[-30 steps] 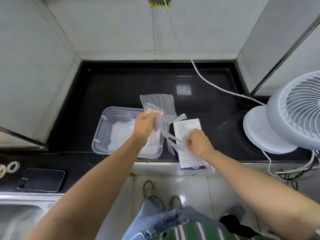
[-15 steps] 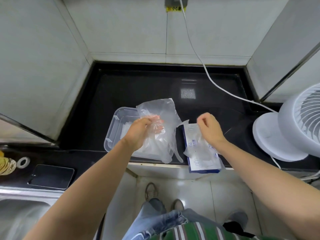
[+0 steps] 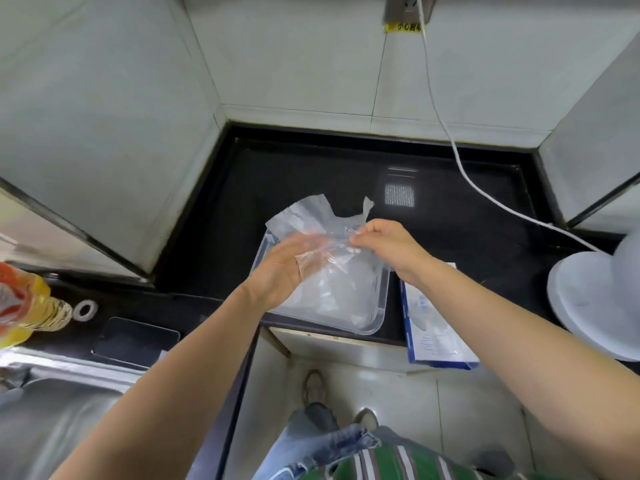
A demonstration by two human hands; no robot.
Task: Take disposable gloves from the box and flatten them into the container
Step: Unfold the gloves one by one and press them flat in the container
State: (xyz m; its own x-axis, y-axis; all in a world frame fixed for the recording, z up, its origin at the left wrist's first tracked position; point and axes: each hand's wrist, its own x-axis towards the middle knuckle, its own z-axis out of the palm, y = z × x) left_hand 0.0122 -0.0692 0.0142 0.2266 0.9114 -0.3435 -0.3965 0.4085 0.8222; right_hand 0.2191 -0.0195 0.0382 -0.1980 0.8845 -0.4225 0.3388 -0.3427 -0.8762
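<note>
A clear disposable glove (image 3: 311,220) is held spread in the air above the clear plastic container (image 3: 375,318) on the black counter. My left hand (image 3: 284,268) lies under the glove with its fingers stretched out flat beneath the film. My right hand (image 3: 384,242) pinches the glove's right edge between thumb and fingers. Inside the container lie several flattened clear gloves (image 3: 332,299). The blue and white glove box (image 3: 436,337) lies at the counter's front edge, just right of the container and partly under my right forearm.
A white fan (image 3: 595,303) stands at the right, its white cable (image 3: 450,143) running up to a wall socket. At the left are a dark phone (image 3: 135,341), a roll of tape (image 3: 85,310), a yellow oil bottle (image 3: 24,306) and a steel sink (image 3: 52,410).
My right hand left the glove box and moved left to pinch the glove's edge. My left hand opened flat under the glove. The view shifted, so the container sits further right.
</note>
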